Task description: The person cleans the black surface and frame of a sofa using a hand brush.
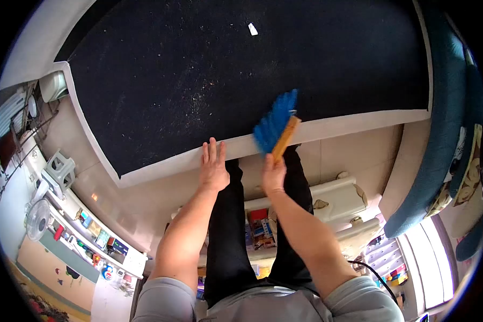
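Observation:
My right hand [274, 174] is closed round the handle end of a brush [286, 138] with a wooden back and blue bristles, which are slightly blurred. The bristles hang over the near edge of a black surface [327, 64] with a light border [354, 119]. My left hand [213, 165] rests on that border with its fingers spread, holding nothing. Pale crumbs [194, 99] are scattered on the black surface, mostly left of the brush. Farther back on it lies a small white scrap [253, 29].
A blue cushioned sofa [448, 107] stands along the right. On the left are a white stool [60, 169], a fan [38, 219] and a shelf with small items [99, 236]. Behind my legs is a light-coloured piece of furniture [335, 198]. A black cable [378, 273] runs at lower right.

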A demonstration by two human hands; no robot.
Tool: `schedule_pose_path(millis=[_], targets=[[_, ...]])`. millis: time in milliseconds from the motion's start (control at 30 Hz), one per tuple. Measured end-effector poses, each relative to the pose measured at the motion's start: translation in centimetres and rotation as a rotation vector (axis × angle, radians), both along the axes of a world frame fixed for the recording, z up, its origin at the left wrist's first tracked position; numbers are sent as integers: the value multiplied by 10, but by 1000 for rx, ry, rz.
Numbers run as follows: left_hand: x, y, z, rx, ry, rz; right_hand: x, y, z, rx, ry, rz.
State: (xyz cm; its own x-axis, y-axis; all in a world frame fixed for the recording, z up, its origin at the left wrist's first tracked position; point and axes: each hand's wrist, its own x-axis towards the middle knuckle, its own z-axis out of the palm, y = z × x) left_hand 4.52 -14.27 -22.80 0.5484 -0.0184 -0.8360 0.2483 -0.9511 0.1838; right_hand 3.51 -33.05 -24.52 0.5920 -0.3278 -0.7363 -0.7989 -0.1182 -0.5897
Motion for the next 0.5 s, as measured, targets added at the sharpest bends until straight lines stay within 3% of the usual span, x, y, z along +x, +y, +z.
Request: schedule_pose_path(millis=[67,100,133,200,233,267,300,367,467,500], targets=[[-4,7,-2,3,0,-56,2,37,13,65,135,-9],[-4,8,-1,6,4,-69,-12,49,4,83,15,-13],[-2,8,1,6,3,-81,-4,57,25,54,69,75],[-12,13,-24,-149,170,281,-17,65,35,95,70,385],[-17,14,-25,-153,150,237,-11,69,48,113,69,562],[-23,14,-27,-155,128,192,-2,67,58,137,38,587],[-29,12,-22,-93,1,-80,11,60,67,160,6,612],[-20,9,-16,-42,94,-260,40,30,65,167,-72,683],[2,-26,3,-57,-291,49,119,-55,61,-65,130,998],[16,-34,9,-102,-360,107,152,-84,67,-55,216,978]])
